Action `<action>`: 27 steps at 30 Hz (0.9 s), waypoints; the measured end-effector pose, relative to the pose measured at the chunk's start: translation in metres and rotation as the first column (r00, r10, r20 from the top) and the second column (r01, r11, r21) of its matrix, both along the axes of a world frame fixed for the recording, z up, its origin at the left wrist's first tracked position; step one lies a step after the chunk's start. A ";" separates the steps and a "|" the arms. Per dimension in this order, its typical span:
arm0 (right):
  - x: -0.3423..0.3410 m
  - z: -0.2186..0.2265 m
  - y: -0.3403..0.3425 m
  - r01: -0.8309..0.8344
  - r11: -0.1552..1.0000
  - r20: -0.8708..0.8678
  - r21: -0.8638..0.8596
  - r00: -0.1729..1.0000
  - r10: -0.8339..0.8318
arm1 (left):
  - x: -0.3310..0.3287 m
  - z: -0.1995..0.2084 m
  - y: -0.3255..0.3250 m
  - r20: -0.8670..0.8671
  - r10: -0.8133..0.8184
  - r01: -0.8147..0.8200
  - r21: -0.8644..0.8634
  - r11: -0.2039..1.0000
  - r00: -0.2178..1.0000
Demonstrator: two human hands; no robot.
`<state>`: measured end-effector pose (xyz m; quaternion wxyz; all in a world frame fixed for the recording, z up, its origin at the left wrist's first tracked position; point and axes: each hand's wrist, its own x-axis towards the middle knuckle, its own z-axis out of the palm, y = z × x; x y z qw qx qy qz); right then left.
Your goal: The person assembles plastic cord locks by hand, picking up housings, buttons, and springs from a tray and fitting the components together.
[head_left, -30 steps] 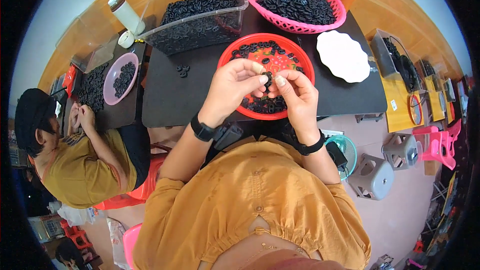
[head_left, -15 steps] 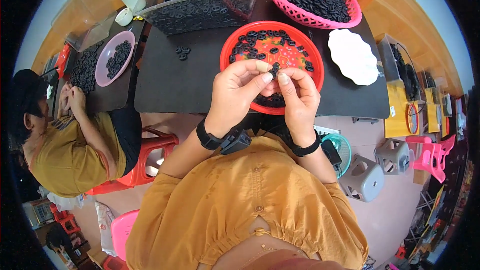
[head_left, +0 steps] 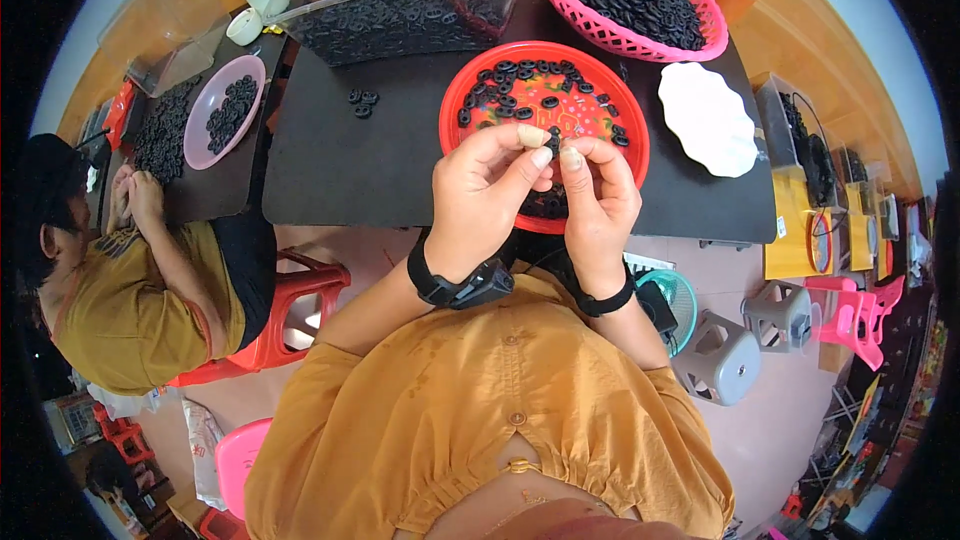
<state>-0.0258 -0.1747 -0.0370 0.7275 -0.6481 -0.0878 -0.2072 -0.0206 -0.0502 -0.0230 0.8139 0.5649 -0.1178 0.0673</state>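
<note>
Above a round red tray (head_left: 643, 145), my left hand (head_left: 470, 195) and my right hand (head_left: 597, 210) meet fingertip to fingertip. Both thumbs and forefingers pinch a small black plastic piece (head_left: 555, 138), mostly covered by the fingers. A tan wrap sits on my left forefinger. Inside the tray, small black oval pieces with holes (head_left: 506, 101) lie scattered over a printed floral bottom; more are partly hidden behind my hands. A few like pieces (head_left: 362, 103) rest on the dark table (head_left: 350, 165) to the left.
At the back stand a clear bin (head_left: 410, 25) and a pink basket (head_left: 718, 35), both filled with black pieces. A white scalloped plate (head_left: 707, 120) lies right of the tray. On the left, a co-worker (head_left: 150, 290) sits beside a pale pink dish (head_left: 197, 140). Grey stools (head_left: 718, 358) stand at lower right.
My hands stay pinched at nearly the same spot over the tray, with the fingertips shifting slightly around the black piece. The whole view has moved a little.
</note>
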 end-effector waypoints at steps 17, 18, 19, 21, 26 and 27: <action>-0.002 -0.003 0.002 0.074 0.995 -0.005 -0.072 0.997 -0.074 | -0.003 -0.005 -0.007 0.036 0.087 -0.087 0.005 0.996 0.996; -0.002 -0.003 0.002 0.099 0.988 0.000 -0.118 0.995 -0.100 | -0.003 -0.006 -0.008 0.049 0.100 -0.100 0.000 0.995 0.994; -0.003 -0.004 0.002 0.099 0.988 0.000 -0.118 0.995 -0.099 | -0.004 -0.007 -0.008 0.063 0.113 -0.113 -0.005 0.994 0.992; -0.002 -0.005 0.003 0.095 0.990 -0.013 -0.104 0.995 -0.097 | -0.004 -0.010 -0.007 0.059 0.103 -0.103 -0.001 0.995 0.993; -0.010 0.008 0.004 -0.037 0.991 -0.050 0.127 0.998 0.043 | -0.004 0.002 0.001 -0.018 0.038 -0.038 -0.029 0.999 0.999; -0.011 0.009 0.002 -0.079 0.969 -0.054 0.233 0.994 0.094 | -0.004 0.006 0.006 -0.106 -0.110 0.099 -0.105 0.990 0.988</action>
